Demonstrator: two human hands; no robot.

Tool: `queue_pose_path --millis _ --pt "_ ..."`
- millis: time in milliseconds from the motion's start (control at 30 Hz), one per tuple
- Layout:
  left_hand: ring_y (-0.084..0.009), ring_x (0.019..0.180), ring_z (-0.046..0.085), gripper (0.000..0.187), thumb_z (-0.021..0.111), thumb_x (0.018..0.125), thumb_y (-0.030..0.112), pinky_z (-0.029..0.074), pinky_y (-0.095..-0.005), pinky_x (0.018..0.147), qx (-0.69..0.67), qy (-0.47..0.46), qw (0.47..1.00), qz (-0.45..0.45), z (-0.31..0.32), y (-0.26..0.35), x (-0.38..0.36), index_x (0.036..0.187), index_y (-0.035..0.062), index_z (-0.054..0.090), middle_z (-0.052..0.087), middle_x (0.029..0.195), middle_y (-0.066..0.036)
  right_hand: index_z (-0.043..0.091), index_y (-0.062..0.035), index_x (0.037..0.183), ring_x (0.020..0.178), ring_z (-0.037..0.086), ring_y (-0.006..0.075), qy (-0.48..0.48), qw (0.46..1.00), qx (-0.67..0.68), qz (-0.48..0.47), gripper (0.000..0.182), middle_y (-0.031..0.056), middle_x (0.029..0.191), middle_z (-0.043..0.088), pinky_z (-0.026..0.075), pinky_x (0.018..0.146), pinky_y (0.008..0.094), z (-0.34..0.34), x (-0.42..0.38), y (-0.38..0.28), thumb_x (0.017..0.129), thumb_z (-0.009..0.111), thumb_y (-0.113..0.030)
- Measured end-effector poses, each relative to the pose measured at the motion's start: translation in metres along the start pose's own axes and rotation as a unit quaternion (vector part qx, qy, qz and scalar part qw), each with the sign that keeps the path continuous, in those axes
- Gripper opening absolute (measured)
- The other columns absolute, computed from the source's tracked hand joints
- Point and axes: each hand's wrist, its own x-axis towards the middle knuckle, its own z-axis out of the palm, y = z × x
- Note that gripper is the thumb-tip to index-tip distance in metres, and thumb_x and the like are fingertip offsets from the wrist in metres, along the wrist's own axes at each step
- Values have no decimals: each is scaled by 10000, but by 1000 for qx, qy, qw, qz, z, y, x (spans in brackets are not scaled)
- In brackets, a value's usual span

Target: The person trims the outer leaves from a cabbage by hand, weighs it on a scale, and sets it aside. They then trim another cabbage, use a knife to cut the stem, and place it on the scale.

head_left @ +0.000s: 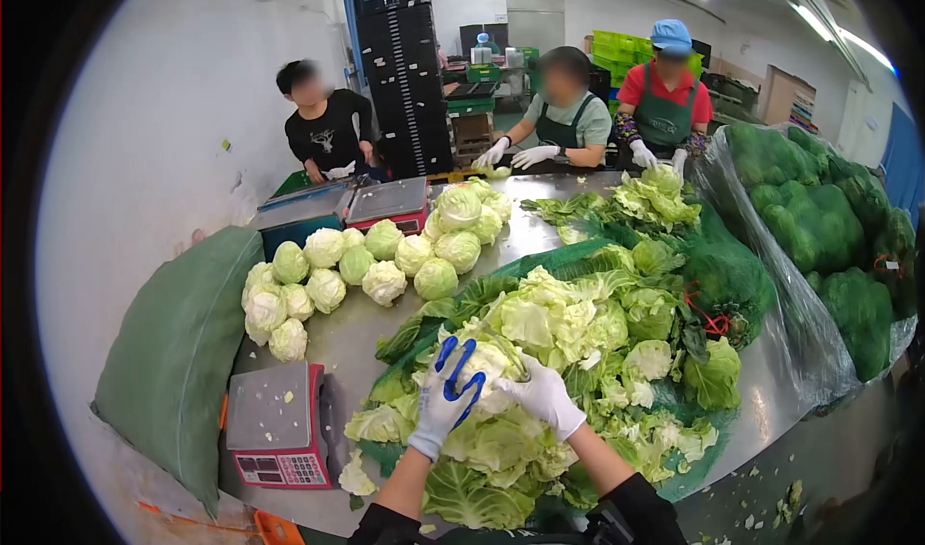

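- Left hand [445, 398] and right hand [542, 398], lower centre, clamp one cabbage [493, 364] between them.
- Left hand sits left, right hand right; equally near.

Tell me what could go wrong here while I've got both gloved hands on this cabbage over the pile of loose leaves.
1. The pale green cabbage head sits on a loose heap of trimmed outer leaves; it could roll or slip from the left gloved hand and right gloved hand.
2. Leaf scraps already lie on the floor, so someone could slip.
3. The leaf heap crowds the red-sided weighing scale; scraps on its platform might skew readings.
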Motion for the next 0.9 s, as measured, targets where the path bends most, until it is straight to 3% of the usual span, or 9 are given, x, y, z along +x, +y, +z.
queue_pose_path --millis 100,200,267,467,533,567,700,833,900 --pt "-279 1317 411 507 712 783 90 335 -365 1075 -20 6 1000 -15 6 -6 -6 1272 55 584 494 1366 -136 401 36 1379 807 662 333 -41 980 187 -47 913 228 858 664 503 721 370 17 11 23 780 667 -600" --pt "-259 1322 403 501 709 772 52 326 -354 1084 -91 13 995 -36 8 -22 -8 1259 35 591 483 1380 -130 512 54 1283 785 663 281 -36 970 222 -97 754 217 854 674 499 705 364 23 21 37 819 676 -517" --pt "-259 1290 444 496 727 761 57 360 -348 1064 -88 30 995 -24 3 -27 -12 1242 50 604 514 1349 -136 633 74 1078 728 611 195 -77 953 265 125 521 173 835 676 487 680 342 -18 18 17 865 661 -401" --pt "-271 1323 394 511 729 770 90 329 -362 1084 -101 -5 993 -53 -13 -15 -13 1258 41 586 474 1368 -158 654 34 996 635 586 203 -62 962 252 80 468 131 716 641 477 631 345 -10 15 4 857 655 -413" --pt "-301 1327 386 544 750 765 146 341 -375 1074 -6 -33 996 -87 -21 5 -8 1280 99 582 439 1387 -196 631 31 891 576 511 132 -26 983 178 33 422 69 606 553 447 556 300 -3 7 -11 822 692 -381" --pt "-374 1315 374 662 772 743 307 346 -436 1066 102 -51 991 -72 -22 20 -6 1345 177 528 408 1402 -227 635 2 902 630 590 206 -35 987 151 35 404 122 647 601 479 620 341 3 8 -11 791 695 -382" --pt "-467 1261 379 914 751 658 574 333 -539 1041 292 -77 953 -15 -7 20 -18 1429 225 406 423 1377 -239 655 -69 931 732 655 319 9 998 50 46 338 142 739 665 508 654 399 13 1 -20 799 663 -380" --pt "-431 1200 431 895 760 665 543 336 -519 1042 257 -55 965 4 -5 -5 -30 1419 203 418 475 1323 -204 649 -69 899 709 656 313 66 998 17 -9 318 144 738 665 512 642 402 24 8 -21 799 663 -371" --pt "-427 1195 436 885 763 667 530 338 -518 1041 260 -52 964 -5 -6 -1 -36 1416 204 421 481 1318 -197 643 -66 850 713 656 331 121 986 -114 2 299 163 756 670 519 655 421 44 25 -14 791 661 -358"
